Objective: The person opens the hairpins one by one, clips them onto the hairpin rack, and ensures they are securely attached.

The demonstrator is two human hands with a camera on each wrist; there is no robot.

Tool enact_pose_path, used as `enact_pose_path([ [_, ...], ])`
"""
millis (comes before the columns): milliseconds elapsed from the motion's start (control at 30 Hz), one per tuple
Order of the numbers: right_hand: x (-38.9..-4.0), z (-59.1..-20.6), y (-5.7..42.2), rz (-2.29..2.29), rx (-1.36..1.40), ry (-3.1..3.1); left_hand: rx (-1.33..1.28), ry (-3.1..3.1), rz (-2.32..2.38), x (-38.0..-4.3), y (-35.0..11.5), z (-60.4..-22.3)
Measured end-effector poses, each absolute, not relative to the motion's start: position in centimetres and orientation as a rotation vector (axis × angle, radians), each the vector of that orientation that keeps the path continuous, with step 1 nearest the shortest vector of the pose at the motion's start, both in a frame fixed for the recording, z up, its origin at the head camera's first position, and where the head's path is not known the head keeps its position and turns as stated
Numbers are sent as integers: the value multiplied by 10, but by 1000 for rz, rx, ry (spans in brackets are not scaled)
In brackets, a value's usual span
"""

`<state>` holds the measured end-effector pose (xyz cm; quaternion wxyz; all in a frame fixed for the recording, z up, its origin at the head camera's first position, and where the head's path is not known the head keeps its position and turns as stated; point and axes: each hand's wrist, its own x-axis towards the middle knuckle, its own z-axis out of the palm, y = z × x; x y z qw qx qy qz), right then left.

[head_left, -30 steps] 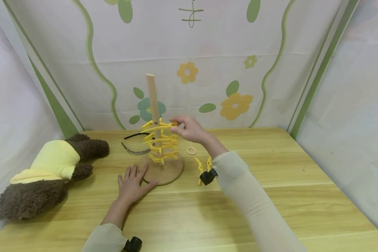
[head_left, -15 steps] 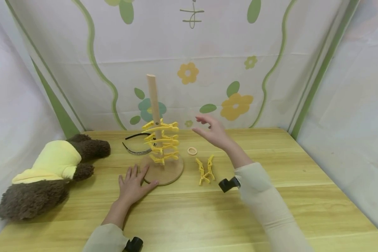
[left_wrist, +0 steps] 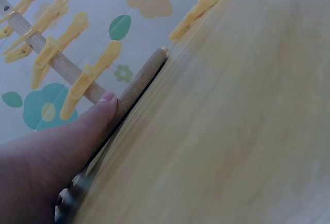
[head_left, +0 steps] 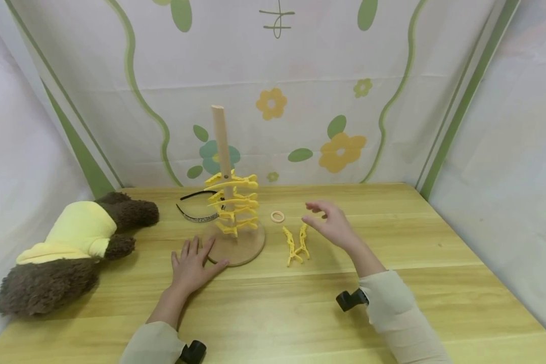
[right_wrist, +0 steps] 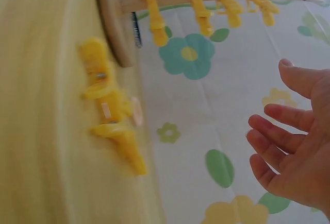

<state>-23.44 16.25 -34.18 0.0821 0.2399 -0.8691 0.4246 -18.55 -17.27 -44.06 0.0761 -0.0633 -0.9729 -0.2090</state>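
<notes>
Away from the topmost of four yellow clips (head_left: 243, 203), where it was pinching one end a second ago, the right grip (head_left: 332, 225) is now hovering lower and farther right over the bench (head_left: 437, 283). It is staying released, its fingers curving loosely and its thumb standing apart from them. One loose yellow clip (head_left: 292, 248) is lying on the bench just to the near left of this grip, not touching it, with its two arms splaying apart. Left of the right grip and beyond the loose clip, a small pale ring (head_left: 277, 217) is resting on the bench. Farther left, the four clips are sitting one above another around the upright wooden post (head_left: 221, 136).

Meanwhile, the left grip (head_left: 191, 268) is keeping its earlier place, its fingers spreading straight and its thumb resting on the edge of the round wooden base (head_left: 236, 253); it is grasping nothing. Beyond that grip, a dark headband (head_left: 200, 219) with a glittering side is lying partly behind the post. Well to its left, a brown plush toy (head_left: 50, 285) is lying in yellow clothing (head_left: 79, 230).
</notes>
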Motion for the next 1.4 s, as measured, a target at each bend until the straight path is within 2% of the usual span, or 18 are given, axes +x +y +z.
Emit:
enact_pose_path([
  [267, -220, -383, 170, 1264, 621, -2698, -200, -2918, -632, -185, -171, -442],
  [767, -211, -422, 173, 1446, 521, -2641, -200, -2918, -623, -186, -171, -441],
  [867, -209, -427, 172, 1419, 546, -2579, -201, -2915, -627, -185, -171, -440],
  [1067, -214, -432, 169, 1299, 395, -2702, -198, -2909, -627, -187, -171, -441],
  [1400, -218, -432, 173, 1239, 291, -2664, -187, -2914, -630, -188, -173, -443],
])
